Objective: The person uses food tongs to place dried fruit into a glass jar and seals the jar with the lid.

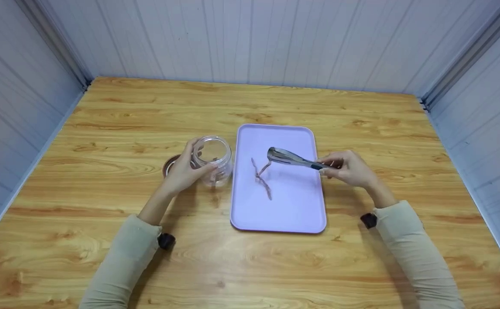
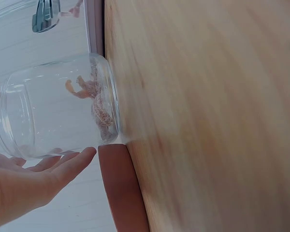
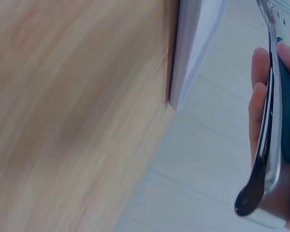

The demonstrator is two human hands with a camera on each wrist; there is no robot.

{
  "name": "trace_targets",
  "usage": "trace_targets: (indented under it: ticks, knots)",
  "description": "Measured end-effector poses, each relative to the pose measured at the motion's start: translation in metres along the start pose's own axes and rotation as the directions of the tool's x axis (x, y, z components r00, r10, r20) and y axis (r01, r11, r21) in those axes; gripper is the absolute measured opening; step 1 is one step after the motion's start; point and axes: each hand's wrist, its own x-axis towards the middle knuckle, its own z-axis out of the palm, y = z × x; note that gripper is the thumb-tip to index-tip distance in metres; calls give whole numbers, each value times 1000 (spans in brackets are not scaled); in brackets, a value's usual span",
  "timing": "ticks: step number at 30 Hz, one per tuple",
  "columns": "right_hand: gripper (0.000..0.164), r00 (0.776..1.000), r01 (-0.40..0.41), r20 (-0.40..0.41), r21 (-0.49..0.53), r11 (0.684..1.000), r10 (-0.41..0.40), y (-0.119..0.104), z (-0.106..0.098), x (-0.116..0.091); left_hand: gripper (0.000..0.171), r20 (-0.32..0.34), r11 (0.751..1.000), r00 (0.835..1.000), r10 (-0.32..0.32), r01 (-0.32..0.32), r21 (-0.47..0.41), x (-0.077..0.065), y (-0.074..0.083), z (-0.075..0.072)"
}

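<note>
My left hand (image 1: 182, 172) grips a clear jar (image 1: 221, 172), which stands upright beside the tray, its mouth uncovered. Shrivelled brown pieces (image 2: 100, 104) lie at the bottom of the jar in the left wrist view. In my right hand (image 1: 349, 168) is a pair of metal tongs (image 1: 293, 158) with dark grips, squeezed nearly together. Their tips, above the tray, hold one end of a thin reddish-brown dried strip (image 1: 265, 168). Touching or close to it, more such strips (image 1: 265, 188) lie on the lilac tray (image 1: 293, 210).
A round brown lid (image 2: 123, 188) lies on the wooden table (image 1: 215, 266) just left of the jar, partly hidden by the left hand in the head view. Pale panel walls (image 1: 250, 43) close off the table at the back and both sides.
</note>
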Motion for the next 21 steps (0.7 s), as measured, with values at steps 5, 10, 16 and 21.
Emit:
trace_targets:
  ticks: [5,10,16,21]
  knots:
    - [17,1000,-1,-19,-41,999,0,-6,-7,-2,78,15,1000,1000,-7,7,1,-4,12,-1]
    - [17,999,4,-34,-59,998,-6,-12,-15,-4,74,23,1000,1000,-9,9,-20,-12,34,-3]
    - [15,998,38,-42,-62,997,-41,-16,-22,-2,76,17,1000,1000,-13,13,-11,-10,26,-2]
    - [14,995,78,-58,-101,992,-84,-30,-27,1,81,6,1000,1000,-9,9,18,-2,3,-1]
